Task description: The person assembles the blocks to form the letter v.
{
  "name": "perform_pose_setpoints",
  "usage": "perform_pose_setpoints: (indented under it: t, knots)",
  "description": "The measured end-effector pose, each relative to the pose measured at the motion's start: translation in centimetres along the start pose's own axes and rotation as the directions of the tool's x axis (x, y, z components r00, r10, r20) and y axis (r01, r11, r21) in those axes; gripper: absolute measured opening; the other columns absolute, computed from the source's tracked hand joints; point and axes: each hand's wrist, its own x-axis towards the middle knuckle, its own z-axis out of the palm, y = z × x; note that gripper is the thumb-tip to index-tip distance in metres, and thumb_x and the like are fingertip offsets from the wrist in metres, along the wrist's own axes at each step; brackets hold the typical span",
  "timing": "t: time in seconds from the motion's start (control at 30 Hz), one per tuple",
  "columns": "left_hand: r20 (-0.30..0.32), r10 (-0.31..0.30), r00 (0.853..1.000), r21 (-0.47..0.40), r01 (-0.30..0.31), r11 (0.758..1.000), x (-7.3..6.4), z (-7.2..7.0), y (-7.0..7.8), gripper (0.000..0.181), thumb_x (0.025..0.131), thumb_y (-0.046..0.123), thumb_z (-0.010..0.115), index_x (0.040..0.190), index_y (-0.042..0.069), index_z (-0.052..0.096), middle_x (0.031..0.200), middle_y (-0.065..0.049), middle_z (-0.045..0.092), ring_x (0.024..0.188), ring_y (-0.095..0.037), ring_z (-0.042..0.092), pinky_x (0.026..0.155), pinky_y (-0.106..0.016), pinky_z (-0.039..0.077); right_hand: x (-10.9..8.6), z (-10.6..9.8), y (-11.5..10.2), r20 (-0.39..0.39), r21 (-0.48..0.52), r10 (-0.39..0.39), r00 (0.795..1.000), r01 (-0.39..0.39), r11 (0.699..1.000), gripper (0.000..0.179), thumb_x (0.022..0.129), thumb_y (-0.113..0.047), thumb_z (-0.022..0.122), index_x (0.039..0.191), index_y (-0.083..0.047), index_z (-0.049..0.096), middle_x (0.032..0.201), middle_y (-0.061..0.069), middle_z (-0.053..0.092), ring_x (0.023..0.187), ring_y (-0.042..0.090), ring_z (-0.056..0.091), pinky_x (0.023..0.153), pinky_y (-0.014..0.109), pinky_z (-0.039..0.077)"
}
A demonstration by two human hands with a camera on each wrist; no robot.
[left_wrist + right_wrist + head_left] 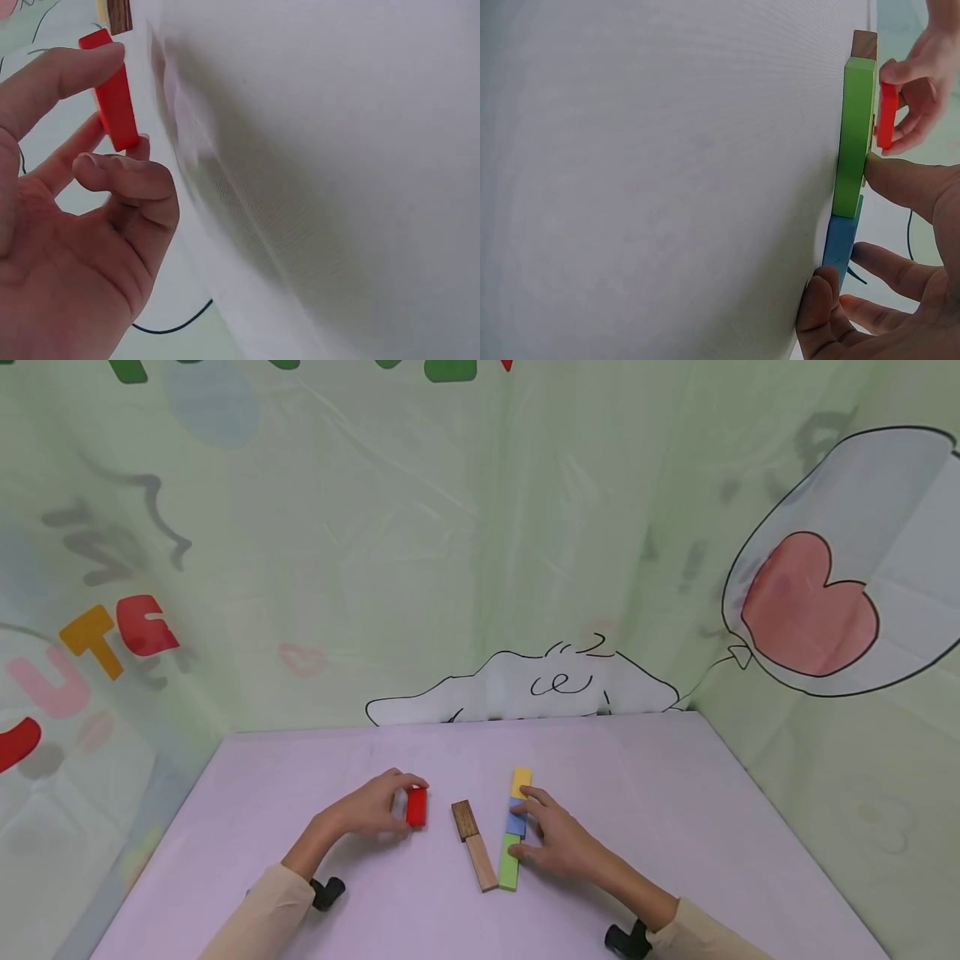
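My left hand (375,803) pinches a red block (417,808) by its ends, between thumb and fingertips; the left wrist view shows the block (117,109) tilted. To the right, a yellow block (522,776), a blue block (515,824) and a green block (508,872) lie end to end in a line. Over this line is my right hand (558,837), its spread fingers loosely bent. In the right wrist view its thumb rests at the green block (856,135), and other fingertips touch around the blue block (841,238).
Between the hands, a dark brown block (465,820) and a light wooden block (482,863) form a slanted line, its near end meeting the green block. A pale cloth covers the table (660,785). Behind it hangs a printed curtain (420,552).
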Motion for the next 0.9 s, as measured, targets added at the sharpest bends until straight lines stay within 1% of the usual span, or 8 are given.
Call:
perform_pose_setpoints:
  t: [0.07, 0.1, 0.27, 0.37, 0.53, 0.6, 0.7, 0.9]
  knots:
    - [-0.004, -0.007, 1.000, -0.038, 0.007, 0.999, 0.1, -0.1, -0.1, 0.068, 0.083, 0.013, 0.084, 0.146, 0.013, 0.060, 0.129, -0.012, 0.060, 0.081, -0.017, 0.054, 0.069, -0.029, 0.048, 0.0, 0.0, 0.0, -0.001, -0.003, 0.001, 1.000, -0.001, 1.000, 0.056, 0.086, -0.026, 0.088, 0.134, -0.006, 0.068, 0.164, 0.018, 0.045, 0.119, 0.022, 0.060, 0.091, 0.037, 0.051]
    - [-0.005, -0.011, 1.000, -0.052, 0.011, 0.999, 0.1, -0.1, -0.1, 0.068, 0.083, 0.014, 0.085, 0.146, 0.014, 0.059, 0.131, -0.012, 0.060, 0.080, -0.017, 0.054, 0.069, -0.029, 0.047, 0.0, 0.1, 0.0, -0.001, -0.005, 0.001, 1.000, -0.001, 1.000, 0.056, 0.086, -0.026, 0.088, 0.134, -0.006, 0.068, 0.164, 0.018, 0.045, 0.116, 0.021, 0.060, 0.089, 0.036, 0.050]
    - [-0.001, -0.037, 0.999, -0.116, 0.037, 0.993, 0.4, -0.2, -0.3, 0.068, 0.085, 0.016, 0.084, 0.148, 0.017, 0.058, 0.134, -0.011, 0.060, 0.084, -0.016, 0.055, 0.072, -0.029, 0.048, 0.0, 0.0, 0.0, -0.001, -0.007, 0.004, 1.000, -0.004, 1.000, 0.056, 0.086, -0.026, 0.088, 0.134, -0.007, 0.068, 0.164, 0.018, 0.045, 0.106, 0.016, 0.057, 0.085, 0.033, 0.048]
    - [0.006, -0.047, 0.999, -0.139, 0.048, 0.989, 0.6, -0.2, -0.4, 0.068, 0.084, 0.017, 0.085, 0.148, 0.016, 0.059, 0.132, -0.010, 0.060, 0.085, -0.017, 0.055, 0.074, -0.030, 0.047, 0.0, -0.1, 0.1, 0.002, -0.006, -0.007, 1.000, 0.007, 1.000, 0.056, 0.087, -0.027, 0.088, 0.135, -0.007, 0.067, 0.164, 0.018, 0.044, 0.102, 0.015, 0.056, 0.084, 0.031, 0.047]
    - [0.005, -0.046, 0.999, -0.159, 0.046, 0.986, 1.1, -0.4, -0.4, 0.069, 0.083, 0.018, 0.086, 0.146, 0.014, 0.059, 0.129, -0.011, 0.060, 0.085, -0.018, 0.053, 0.077, -0.034, 0.045, 0.0, -0.4, 0.2, 0.012, 0.020, -0.035, 0.999, 0.034, 0.999, 0.056, 0.087, -0.027, 0.087, 0.135, -0.005, 0.066, 0.163, 0.021, 0.043, 0.086, 0.011, 0.054, 0.076, 0.025, 0.044]
    - [0.001, -0.043, 0.999, -0.163, 0.043, 0.986, 1.3, -0.4, -0.4, 0.069, 0.083, 0.019, 0.086, 0.147, 0.013, 0.059, 0.129, -0.011, 0.060, 0.088, -0.019, 0.053, 0.079, -0.034, 0.045, -0.1, -0.5, 0.3, 0.013, 0.032, -0.041, 0.999, 0.040, 0.999, 0.056, 0.087, -0.026, 0.087, 0.135, -0.004, 0.066, 0.163, 0.022, 0.043, 0.081, 0.012, 0.053, 0.073, 0.024, 0.042]
    - [-0.014, -0.048, 0.999, -0.171, 0.045, 0.984, 1.6, -0.4, -0.5, 0.069, 0.083, 0.020, 0.086, 0.147, 0.013, 0.060, 0.129, -0.010, 0.060, 0.093, -0.021, 0.053, 0.082, -0.035, 0.045, -0.1, -0.5, 0.4, 0.014, 0.044, -0.050, 0.999, 0.049, 0.998, 0.057, 0.087, -0.027, 0.087, 0.135, -0.004, 0.066, 0.163, 0.022, 0.043, 0.081, 0.012, 0.052, 0.072, 0.023, 0.042]
    - [-0.037, -0.082, 0.996, -0.177, 0.075, 0.981, 1.8, -0.1, -0.4, 0.068, 0.082, 0.019, 0.088, 0.145, 0.015, 0.062, 0.130, -0.010, 0.061, 0.100, -0.022, 0.054, 0.083, -0.035, 0.047, -0.1, -0.4, 0.5, 0.021, 0.033, -0.064, 0.998, 0.063, 0.997, 0.057, 0.087, -0.028, 0.087, 0.134, -0.004, 0.066, 0.163, 0.023, 0.043, 0.082, 0.010, 0.051, 0.073, 0.024, 0.043]
